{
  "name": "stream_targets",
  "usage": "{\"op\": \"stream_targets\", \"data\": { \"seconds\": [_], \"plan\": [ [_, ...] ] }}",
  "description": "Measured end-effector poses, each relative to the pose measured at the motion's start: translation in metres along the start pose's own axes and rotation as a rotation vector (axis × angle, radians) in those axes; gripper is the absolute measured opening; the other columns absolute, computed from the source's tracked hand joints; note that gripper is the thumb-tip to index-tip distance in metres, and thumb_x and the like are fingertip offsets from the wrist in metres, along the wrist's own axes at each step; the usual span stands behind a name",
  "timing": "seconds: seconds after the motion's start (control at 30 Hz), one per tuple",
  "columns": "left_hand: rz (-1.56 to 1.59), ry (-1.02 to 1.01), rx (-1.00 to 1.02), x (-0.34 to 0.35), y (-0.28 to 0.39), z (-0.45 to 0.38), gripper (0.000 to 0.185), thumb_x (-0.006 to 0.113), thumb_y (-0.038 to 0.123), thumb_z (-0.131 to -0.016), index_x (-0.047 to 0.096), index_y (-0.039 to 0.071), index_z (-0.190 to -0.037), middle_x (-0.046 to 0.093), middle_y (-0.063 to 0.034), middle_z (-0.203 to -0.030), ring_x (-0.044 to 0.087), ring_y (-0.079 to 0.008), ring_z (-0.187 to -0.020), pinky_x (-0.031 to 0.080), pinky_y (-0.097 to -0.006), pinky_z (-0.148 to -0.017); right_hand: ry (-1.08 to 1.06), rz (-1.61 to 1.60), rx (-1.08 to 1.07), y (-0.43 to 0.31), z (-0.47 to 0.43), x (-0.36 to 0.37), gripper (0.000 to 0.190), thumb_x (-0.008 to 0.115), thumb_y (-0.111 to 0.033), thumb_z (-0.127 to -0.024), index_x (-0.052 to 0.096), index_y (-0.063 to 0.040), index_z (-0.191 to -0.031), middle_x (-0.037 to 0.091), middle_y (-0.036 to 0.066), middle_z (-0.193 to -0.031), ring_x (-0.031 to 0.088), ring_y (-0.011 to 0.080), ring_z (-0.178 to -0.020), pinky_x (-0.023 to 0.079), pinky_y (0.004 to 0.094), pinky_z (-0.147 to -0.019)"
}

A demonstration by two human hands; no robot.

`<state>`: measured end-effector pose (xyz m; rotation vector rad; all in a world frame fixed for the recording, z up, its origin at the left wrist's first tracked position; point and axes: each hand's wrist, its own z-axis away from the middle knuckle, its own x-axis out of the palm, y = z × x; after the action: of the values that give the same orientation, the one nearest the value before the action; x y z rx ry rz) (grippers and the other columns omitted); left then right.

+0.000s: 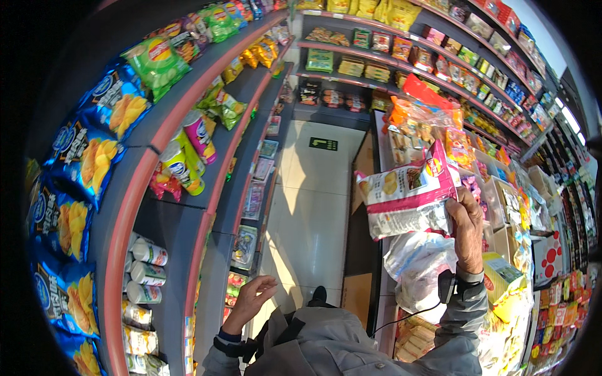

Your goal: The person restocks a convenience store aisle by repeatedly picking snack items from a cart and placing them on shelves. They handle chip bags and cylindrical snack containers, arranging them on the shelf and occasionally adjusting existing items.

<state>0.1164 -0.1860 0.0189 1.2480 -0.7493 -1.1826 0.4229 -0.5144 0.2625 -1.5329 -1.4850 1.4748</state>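
My right hand (463,221) pinches one end of a magenta-and-white Lay's potato chip bag (400,204). The bag hangs over the edge of a display of packaged snacks, above a clear plastic bag (416,263). Low at my left side, my left hand (256,297) holds nothing; its fingers are loosely bent with the thumb apart. It is nearest to the lower left shelf, where a packet (244,246) lies.
Blue chip bags (89,160) and a green chip bag (157,61) line the upper left shelf. Chip canisters (181,167) and white tubs (148,272) stand below. A tiled aisle floor (301,207) runs ahead to shelves (357,47) of packaged snacks. A cable (404,319) trails from my right wrist.
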Motion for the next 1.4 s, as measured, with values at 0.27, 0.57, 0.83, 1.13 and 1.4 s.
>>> {"op": "stream_targets", "data": {
  "seconds": [0.27,0.57,0.83,1.13,1.4],
  "plan": [
    [0.015,-0.042,0.048,0.002,0.011,0.012,0.035,0.070,0.024,-0.102,0.066,0.005,-0.131,0.070,-0.0076,-0.123,0.068,-0.0187,-0.111,0.054,-0.0355,-0.098,-0.300,-0.007,-0.096,-0.010,0.016,0.067,0.010,0.061,-0.010,-0.090,0.063,0.000,-0.092,0.054,0.000,-0.085,0.050,0.0124,-0.080,0.040,0.0297,-0.072],
    [0.141,0.128,-0.046,0.008,0.024,0.028,0.046,0.067,0.023,-0.105,0.054,0.005,-0.145,0.060,-0.0102,-0.138,0.063,-0.0183,-0.118,0.054,-0.0359,-0.101,-0.702,-0.121,-0.232,-0.001,0.023,0.139,0.017,0.065,-0.014,-0.096,0.067,0.003,-0.097,0.064,0.011,-0.096,0.060,0.0208,-0.086,0.048,0.0341,-0.078],
    [0.926,0.299,-0.024,0.002,0.024,0.030,0.066,0.046,0.050,-0.110,0.033,0.006,-0.158,0.046,-0.0154,-0.155,0.051,-0.0308,-0.139,0.046,-0.0509,-0.114,-1.012,-0.341,-0.277,-0.010,0.005,0.229,0.019,0.066,-0.014,-0.096,0.064,0.004,-0.097,0.060,0.013,-0.091,0.061,0.0227,-0.082,0.047,0.0353,-0.072],
    [1.033,0.479,0.078,-0.018,0.013,0.033,0.065,0.045,0.050,-0.110,0.035,0.007,-0.157,0.049,-0.0144,-0.154,0.053,-0.0311,-0.137,0.043,-0.0502,-0.114,-1.206,-0.402,-0.072,-0.019,-0.001,0.317,0.023,0.066,-0.020,-0.101,0.063,0.002,-0.095,0.057,0.006,-0.077,0.053,0.0094,-0.073,0.043,0.0323,-0.062],
    [0.173,1.021,0.172,-0.044,0.005,0.042,0.072,0.072,0.029,-0.099,0.036,0.007,-0.156,0.040,-0.0176,-0.157,0.044,-0.0334,-0.143,0.041,-0.0488,-0.115,-1.100,-0.316,-0.018,-0.047,0.013,0.382,0.022,0.066,-0.018,-0.099,0.063,0.004,-0.095,0.056,0.005,-0.076,0.050,0.0087,-0.073,0.043,0.0310,-0.063]
  ]
}}
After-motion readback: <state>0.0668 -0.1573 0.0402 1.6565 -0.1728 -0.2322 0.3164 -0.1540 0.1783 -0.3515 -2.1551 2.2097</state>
